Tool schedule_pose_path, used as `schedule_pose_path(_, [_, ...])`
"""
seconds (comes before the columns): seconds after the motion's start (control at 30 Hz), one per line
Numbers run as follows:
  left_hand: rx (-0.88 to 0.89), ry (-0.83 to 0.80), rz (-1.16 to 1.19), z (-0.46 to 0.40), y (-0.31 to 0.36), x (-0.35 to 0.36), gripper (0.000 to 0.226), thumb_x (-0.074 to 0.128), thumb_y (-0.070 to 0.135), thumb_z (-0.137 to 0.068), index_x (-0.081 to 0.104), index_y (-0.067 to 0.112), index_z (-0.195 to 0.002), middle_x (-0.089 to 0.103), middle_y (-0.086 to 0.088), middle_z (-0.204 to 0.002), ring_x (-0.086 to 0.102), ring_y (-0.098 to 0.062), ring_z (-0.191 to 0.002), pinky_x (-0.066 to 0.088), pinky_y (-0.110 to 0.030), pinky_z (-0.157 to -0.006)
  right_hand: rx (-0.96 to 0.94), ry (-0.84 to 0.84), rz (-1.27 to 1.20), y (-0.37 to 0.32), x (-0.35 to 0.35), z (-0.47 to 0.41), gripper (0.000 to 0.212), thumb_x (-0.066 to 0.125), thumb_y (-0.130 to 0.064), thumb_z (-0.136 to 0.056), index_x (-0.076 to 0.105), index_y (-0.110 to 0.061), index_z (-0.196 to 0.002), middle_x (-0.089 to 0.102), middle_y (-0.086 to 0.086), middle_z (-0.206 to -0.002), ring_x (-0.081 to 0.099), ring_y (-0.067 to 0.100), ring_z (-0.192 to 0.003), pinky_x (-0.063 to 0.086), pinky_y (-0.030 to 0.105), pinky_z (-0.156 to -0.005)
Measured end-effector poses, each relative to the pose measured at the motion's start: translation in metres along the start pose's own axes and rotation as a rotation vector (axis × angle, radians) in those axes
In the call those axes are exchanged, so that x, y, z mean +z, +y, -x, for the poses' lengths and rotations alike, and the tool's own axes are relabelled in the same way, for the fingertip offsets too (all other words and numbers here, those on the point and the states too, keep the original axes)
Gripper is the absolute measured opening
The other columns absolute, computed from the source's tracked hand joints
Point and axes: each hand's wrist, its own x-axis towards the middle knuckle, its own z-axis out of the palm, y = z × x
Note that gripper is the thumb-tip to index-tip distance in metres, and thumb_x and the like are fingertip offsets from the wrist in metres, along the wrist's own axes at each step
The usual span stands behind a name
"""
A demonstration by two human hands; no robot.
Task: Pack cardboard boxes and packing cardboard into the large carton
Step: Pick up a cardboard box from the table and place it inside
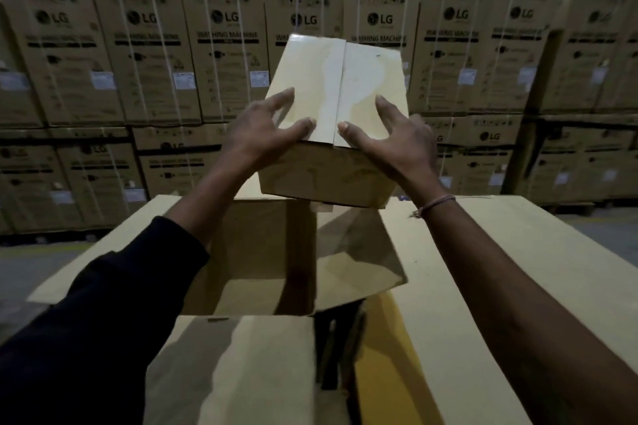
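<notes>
Box [331, 121] held above the open carton [483, 269], far side of its cavity, long axis running away from the person; left hand [266, 128] and right hand [397, 138] equally near, fingers spread, gripping its near top corners.

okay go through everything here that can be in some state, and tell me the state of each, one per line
small cardboard box: closed, top flaps taped, held above the carton
large carton: open, flaps spread outward
left hand: fingers spread, gripping the box's left side
right hand: fingers spread, gripping the box's right side
stacked washing machine cartons: closed, strapped
</notes>
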Motion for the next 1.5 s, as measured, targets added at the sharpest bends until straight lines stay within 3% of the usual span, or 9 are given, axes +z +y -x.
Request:
schedule_pose_path(0.23, [-0.131, -0.056, 0.0, 0.027, -0.11, -0.048, 0.078, 0.068, 0.066, -0.086, 0.046, 0.035, -0.155, 0.047, -0.003, -0.159, 0.045, -0.028, -0.143, 0.043, -0.046, -0.104, 0.069, -0.149, 0.015, -0.069, 0.088, 0.04, 0.098, 0.052, -0.094, -0.075, 0.037, -0.045, -0.159, 0.054, 0.021, -0.139, 0.049, 0.04, -0.134, 0.046, 0.046, -0.105])
schedule_pose_path(0.57, [-0.299, -0.339, -0.08, 0.095, -0.189, -0.047, 0.082, 0.065, 0.069, -0.087, 0.035, 0.042, -0.159, 0.042, -0.014, -0.157, 0.048, -0.037, -0.139, 0.047, -0.05, -0.109, 0.119, -0.398, 0.112, -0.07, 0.161, 0.102, 0.11, 0.043, -0.102, -0.065, 0.032, -0.046, -0.159, 0.053, 0.015, -0.138, 0.05, 0.038, -0.13, 0.047, 0.042, -0.099])
schedule_pose_path(0.7, [-0.323, -0.381, -0.124, 0.109, -0.196, -0.041, 0.088, 0.069, 0.066, -0.085, 0.026, 0.048, -0.159, 0.038, -0.015, -0.147, 0.057, -0.038, -0.124, 0.047, -0.039, -0.09, 0.122, -0.444, 0.15, -0.066, 0.169, 0.127, 0.108, 0.049, -0.098, -0.069, 0.02, -0.05, -0.162, 0.048, 0.017, -0.136, 0.049, 0.039, -0.128, 0.041, 0.04, -0.091])
schedule_pose_path(0.9, [-0.278, -0.441, -0.179, 0.14, -0.203, -0.041, 0.091, 0.057, 0.081, -0.078, 0.023, 0.053, -0.158, 0.042, -0.014, -0.142, 0.061, -0.035, -0.116, 0.05, -0.039, -0.086, 0.138, -0.425, 0.189, -0.058, 0.152, 0.16, 0.115, 0.042, -0.107, -0.059, 0.02, -0.055, -0.158, 0.048, 0.004, -0.122, 0.051, 0.028, -0.119, 0.04, 0.036, -0.083])
schedule_pose_path(0.97, [-0.28, -0.483, -0.188, 0.15, -0.207, -0.037, 0.092, 0.054, 0.084, -0.077, 0.026, 0.051, -0.158, 0.044, -0.015, -0.146, 0.061, -0.034, -0.119, 0.051, -0.039, -0.085, 0.152, -0.494, 0.215, -0.053, 0.15, 0.171, 0.116, 0.041, -0.108, -0.058, 0.022, -0.054, -0.159, 0.049, 0.003, -0.121, 0.053, 0.028, -0.119, 0.044, 0.036, -0.084])
schedule_pose_path(1.17, [-0.318, -0.613, -0.116, 0.159, -0.228, -0.009, 0.092, 0.055, 0.081, -0.083, 0.034, 0.034, -0.159, 0.041, -0.009, -0.162, 0.043, -0.028, -0.145, 0.048, -0.048, -0.107, 0.197, -0.666, 0.321, -0.05, 0.165, 0.165, 0.113, 0.046, -0.102, -0.065, 0.025, -0.047, -0.162, 0.041, 0.017, -0.159, 0.046, 0.036, -0.142, 0.044, 0.044, -0.108])
schedule_pose_path(1.27, [-0.341, -0.679, -0.155, 0.14, -0.242, 0.002, 0.09, 0.057, 0.078, -0.084, 0.039, 0.025, -0.154, 0.045, -0.011, -0.158, 0.046, -0.03, -0.14, 0.046, -0.04, -0.096, 0.184, -0.77, 0.327, -0.05, 0.177, 0.146, 0.115, 0.053, -0.097, -0.07, 0.027, -0.036, -0.164, 0.038, 0.012, -0.165, 0.042, 0.035, -0.145, 0.043, 0.044, -0.108])
schedule_pose_path(1.37, [-0.402, -0.761, -0.217, 0.12, -0.252, 0.015, 0.088, 0.062, 0.076, -0.082, 0.042, 0.018, -0.146, 0.054, -0.011, -0.145, 0.056, -0.028, -0.12, 0.051, -0.039, -0.088, 0.196, -0.882, 0.279, -0.047, 0.19, 0.13, 0.118, 0.065, -0.089, -0.07, 0.028, -0.027, -0.163, 0.038, 0.009, -0.165, 0.041, 0.034, -0.145, 0.042, 0.04, -0.103])
schedule_pose_path(1.5, [-0.469, -0.883, -0.328, 0.111, -0.261, 0.039, 0.104, 0.072, 0.068, -0.083, 0.028, 0.009, -0.157, 0.046, -0.013, -0.156, 0.051, -0.032, -0.132, 0.047, -0.038, -0.091, 0.295, -1.029, 0.219, -0.039, 0.211, 0.125, 0.122, 0.081, -0.075, -0.069, 0.028, -0.018, -0.164, 0.035, 0.003, -0.167, 0.039, 0.028, -0.149, 0.04, 0.038, -0.111])
